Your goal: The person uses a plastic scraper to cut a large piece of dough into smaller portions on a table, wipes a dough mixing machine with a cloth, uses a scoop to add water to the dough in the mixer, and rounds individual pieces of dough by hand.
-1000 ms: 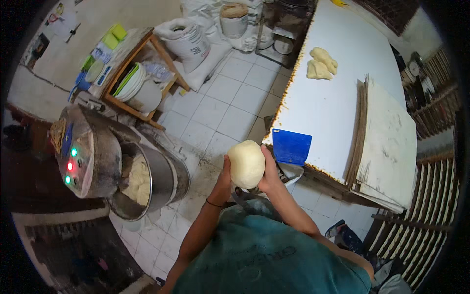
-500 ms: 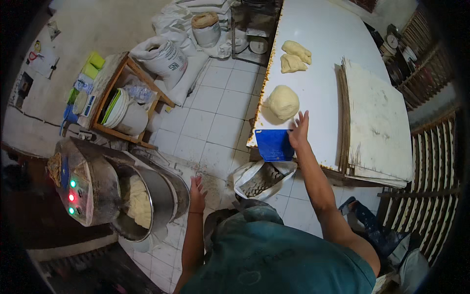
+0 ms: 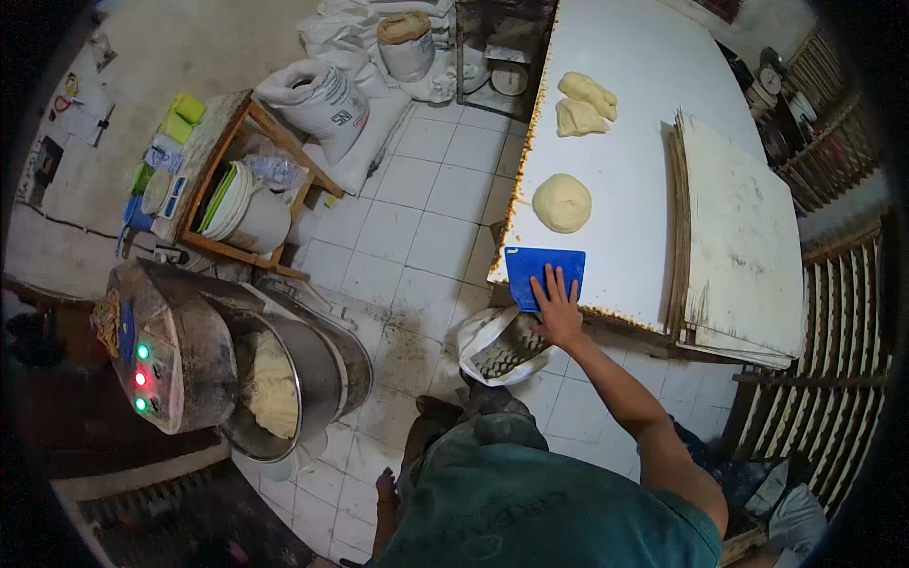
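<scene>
My right hand [image 3: 558,302] lies with fingers spread on a blue flat scraper [image 3: 521,267] at the table's near left corner. Just beyond it on the white table [image 3: 630,222] sits a round dough ball [image 3: 562,203]; farther up are two irregular dough pieces [image 3: 582,115]. My left hand [image 3: 386,486] hangs low beside my body, partly visible, fingers loose and holding nothing I can see.
At left stands a steel mixer [image 3: 180,350] with dough [image 3: 270,388] in its bowl. A wooden shelf [image 3: 270,128] holds buckets; white sacks [image 3: 327,123] lie behind it. A stack of boards [image 3: 739,237] covers the table's right side. An open bag [image 3: 473,336] sits below the corner.
The dough ball was in both hands and now rests on the table. My right hand has come down onto the scraper; my left hand has dropped back toward my body.
</scene>
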